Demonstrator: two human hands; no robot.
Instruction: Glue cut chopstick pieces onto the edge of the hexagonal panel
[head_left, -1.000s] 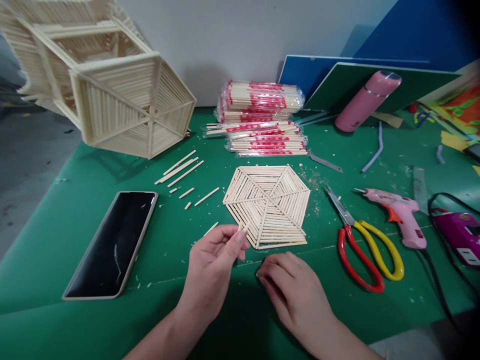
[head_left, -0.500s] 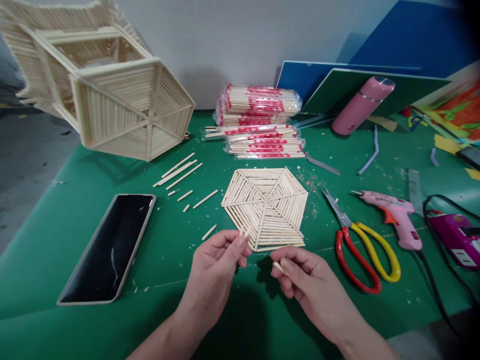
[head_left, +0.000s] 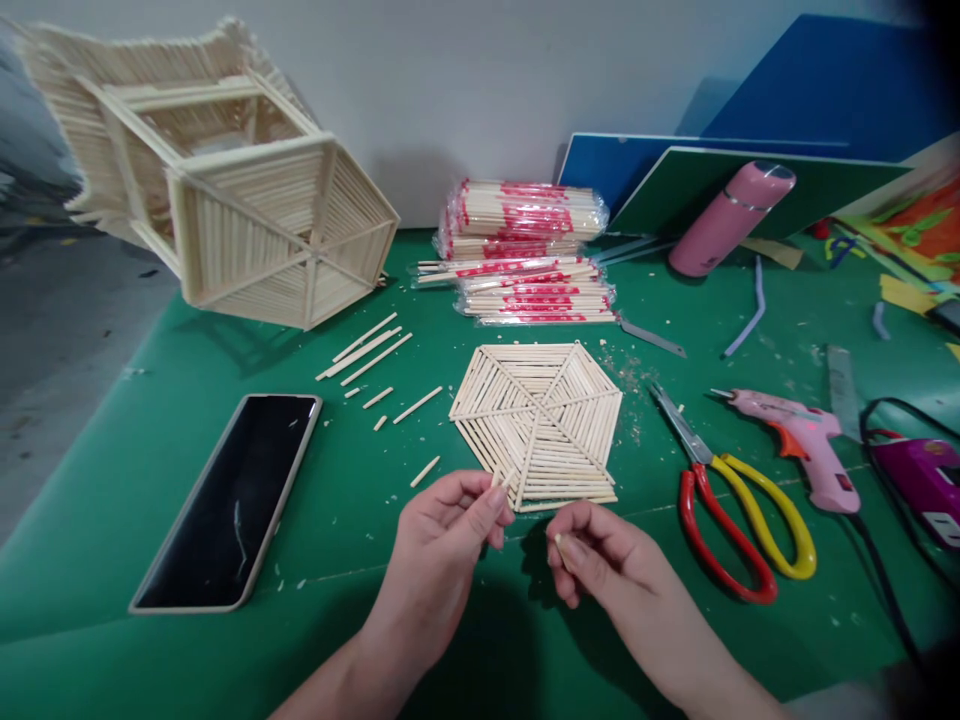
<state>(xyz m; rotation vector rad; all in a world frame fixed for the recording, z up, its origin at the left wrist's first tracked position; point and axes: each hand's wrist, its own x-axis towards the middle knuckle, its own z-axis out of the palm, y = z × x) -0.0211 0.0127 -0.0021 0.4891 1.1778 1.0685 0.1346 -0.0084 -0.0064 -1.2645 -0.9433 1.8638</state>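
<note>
A flat hexagonal panel (head_left: 540, 425) of pale wooden sticks lies on the green table, with spokes meeting at its middle. My left hand (head_left: 454, 545) is at the panel's lower left corner, thumb and fingers pinched on short wooden stick pieces (head_left: 504, 480) whose tips poke out. To the right, just below the panel's near edge, my right hand (head_left: 604, 560) pinches a small wooden stick piece (head_left: 559, 543), mostly covered by thumb and fingertips. Several cut sticks (head_left: 365, 354) and shorter bits are scattered left of the panel.
Scissors (head_left: 701, 462) with red and yellow handles and a pink glue gun (head_left: 806, 440) lie at right. A phone (head_left: 232, 500) rests at left. Behind are wrapped chopsticks (head_left: 532, 215), a pink bottle (head_left: 731, 220), a blade (head_left: 652, 338) and a large stick-built structure (head_left: 292, 230).
The whole view has shifted slightly, so things appear a little lower and further right. The piece in my right hand has turned more upright. Both hands keep their pinch.
</note>
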